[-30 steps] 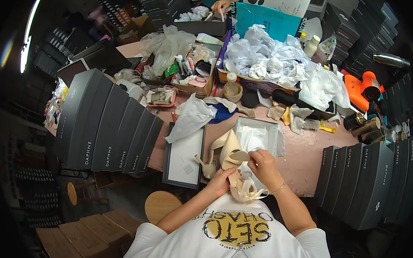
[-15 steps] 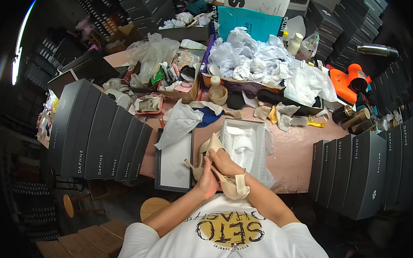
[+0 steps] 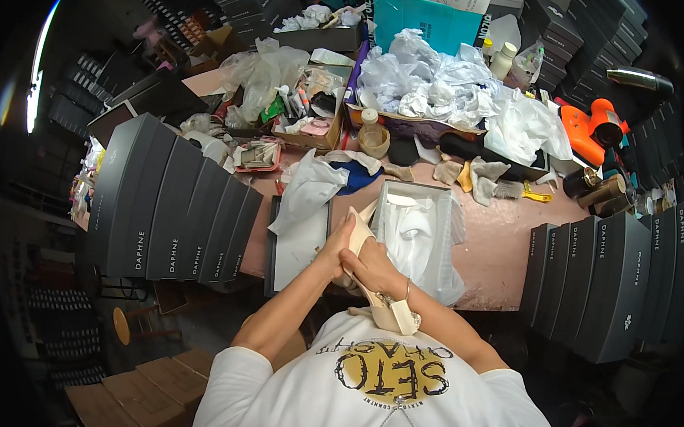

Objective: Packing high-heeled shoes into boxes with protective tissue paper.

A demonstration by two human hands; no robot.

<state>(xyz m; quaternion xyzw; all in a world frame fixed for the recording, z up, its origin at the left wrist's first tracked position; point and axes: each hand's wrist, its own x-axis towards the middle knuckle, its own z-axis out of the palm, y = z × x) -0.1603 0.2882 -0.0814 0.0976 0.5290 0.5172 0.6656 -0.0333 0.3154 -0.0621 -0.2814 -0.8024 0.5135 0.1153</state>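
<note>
Dk boxes (image 3: 166, 210) at L, then box lid (image 3: 296, 250), L hand (image 3: 337, 249) + R hand (image 3: 375, 267) w/ fingers gripping beige shoe (image 3: 384, 315) btwn them, toe away, back end by shirt (image 3: 379, 372), then open box (image 3: 442, 217) w/ white paper (image 3: 413, 241), more dk boxes (image 3: 589, 279) far R.

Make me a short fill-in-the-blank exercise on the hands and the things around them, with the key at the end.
1. The left hand and the right hand together hold a pale ____.
2. The hand wearing a bracelet at its wrist is the ____ one.
3. The brush on the table has a handle coloured ____.
4. The contents of the open box are ____ in colour.

Missing words: shoe; right; yellow; white.
</note>
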